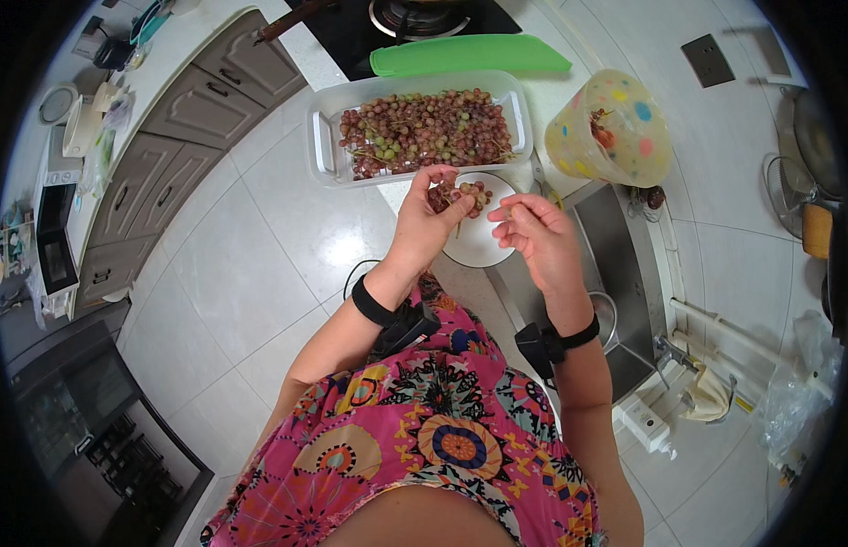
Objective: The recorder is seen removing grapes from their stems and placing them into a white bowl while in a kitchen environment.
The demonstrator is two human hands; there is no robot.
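Observation:
My left hand (429, 222) is closed around a small bunch of red grapes (475, 197) over a white plate (480, 239). To its right, my right hand (539, 232) is raised at the plate's right edge with its thumb and fingertips close together; whether something small is between them I cannot tell. Just beyond the plate, a clear plastic tray (316, 147) holds many loose red and greenish grapes (431, 130). A polka-dotted plastic bin (567, 140) with stems and a reddish scrap inside stands at the right. Scissors (539, 178) lie partly hidden between tray and bin.
A green plastic lid (468, 55) lies behind the tray, beside the gas stove (424, 20). The steel sink (619, 239) is at the right, with a faucet (673, 352) at its side. A wall socket (708, 60) is beyond the bin.

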